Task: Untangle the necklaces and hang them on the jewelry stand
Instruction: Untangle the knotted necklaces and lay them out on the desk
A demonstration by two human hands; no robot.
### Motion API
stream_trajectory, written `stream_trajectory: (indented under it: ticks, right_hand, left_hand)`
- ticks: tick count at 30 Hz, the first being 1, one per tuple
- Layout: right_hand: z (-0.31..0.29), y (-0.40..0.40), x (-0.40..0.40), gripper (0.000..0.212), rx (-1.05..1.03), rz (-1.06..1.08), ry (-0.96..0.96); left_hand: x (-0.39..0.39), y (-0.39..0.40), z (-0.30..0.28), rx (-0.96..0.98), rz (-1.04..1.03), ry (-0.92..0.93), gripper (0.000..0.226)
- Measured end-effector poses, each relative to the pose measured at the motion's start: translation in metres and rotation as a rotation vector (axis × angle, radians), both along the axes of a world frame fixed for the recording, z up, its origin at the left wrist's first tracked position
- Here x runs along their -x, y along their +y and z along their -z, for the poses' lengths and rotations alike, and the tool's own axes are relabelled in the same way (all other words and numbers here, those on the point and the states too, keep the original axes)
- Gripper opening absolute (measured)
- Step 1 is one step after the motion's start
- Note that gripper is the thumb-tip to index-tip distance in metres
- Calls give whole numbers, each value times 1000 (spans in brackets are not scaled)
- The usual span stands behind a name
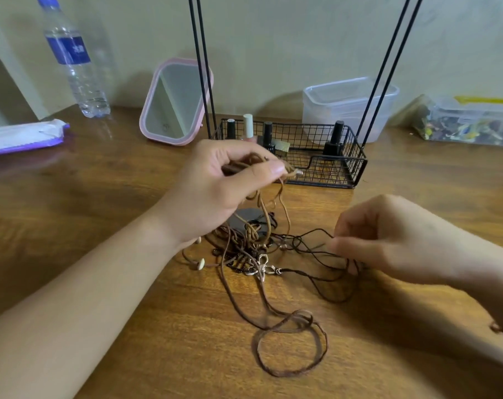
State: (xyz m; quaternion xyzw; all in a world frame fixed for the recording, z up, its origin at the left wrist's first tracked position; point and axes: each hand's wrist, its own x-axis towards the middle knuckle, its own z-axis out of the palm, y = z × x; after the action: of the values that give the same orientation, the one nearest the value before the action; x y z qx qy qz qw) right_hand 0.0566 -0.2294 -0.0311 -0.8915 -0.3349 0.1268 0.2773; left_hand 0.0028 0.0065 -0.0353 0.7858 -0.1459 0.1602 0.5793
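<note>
Wooden table (pixel 100 197) across whole frame. Jewelry stand (pixel 328 156), black wire, upper centre, no necklaces on it. Tangled necklaces (pixel 253 249) mid-frame, on table. Left hand (pixel 215 185) raised, pinching tan cords (pixel 262 165). Right hand (pixel 388 237) centre right, pinching thin dark cord (pixel 313 234).

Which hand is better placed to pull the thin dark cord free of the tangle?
Right hand: it already pinches the thin dark cord. The left hand is occupied holding up the tan cords.
</note>
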Motion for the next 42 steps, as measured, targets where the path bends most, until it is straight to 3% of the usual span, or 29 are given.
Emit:
stream_trajectory:
  ticks: [2, 4, 7, 9, 11, 12, 15, 19, 25, 31, 35, 42]
  right_hand:
    - [0, -3, 1, 37, -2, 74, -223]
    - [-2, -1, 4, 43, -245, 130, -370]
    - [0, 11, 9, 59, -519, -71, -101]
    - [8, 17, 12, 46, -497, -155, -87]
    - [13, 21, 14, 17, -534, -144, -99]
    - [13, 22, 15, 13, -590, -111, -61]
    - [10, 17, 11, 16, -769, 18, 119]
    - [12, 9, -1, 20, -903, 131, 200]
    - [9, 3, -9, 17, -1101, -40, 389]
    - [7, -2, -16, 37, -1053, -127, 528]
    - [10, -1, -15, 20, -926, 4, 365]
    - [6, -1, -11, 18, -831, 33, 235]
  left_hand:
    - [0, -2, 0, 119, 1, 1, 12]
    - [2, -4, -2, 150, 30, 18, 13]
    - [5, -11, -4, 40, 92, -6, 9]
    - [8, -16, -5, -25, 149, -2, 13]
    - [9, -17, -5, -50, 171, 15, 14]
    - [8, -14, -5, -49, 160, 24, 15]
    - [6, -1, -8, 32, 100, 54, 16]
    - [2, 15, -14, 191, -65, 62, 17]
    - [-1, 18, -12, 93, -205, 87, 20]
    - [-3, 21, -12, 192, -188, 30, 17]
    - [-3, 22, -13, 177, -258, -69, 12]
    - [-5, 22, -11, 150, -341, -131, 12]
